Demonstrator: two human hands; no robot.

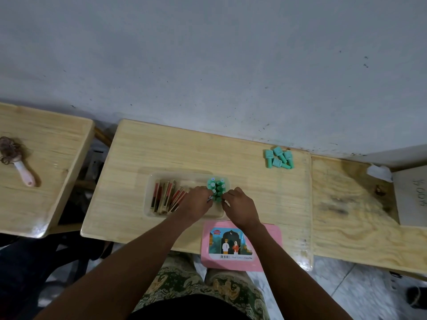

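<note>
A clear plastic tray sits mid-table. Its left half holds several red and tan flat packets standing on edge. At its right end stands a cluster of small green bottles, upright. My left hand and my right hand meet over the tray at the near side of that cluster, fingers curled in on the nearest bottles. The fingertips are partly hidden, so which bottle each hand pinches is unclear. More green bottles lie in a loose pile at the table's far right.
A pink lid with a picture label lies at the table's near edge under my right wrist. A hairbrush rests on the left table. A plywood board adjoins on the right, with a grey box. A wall runs behind.
</note>
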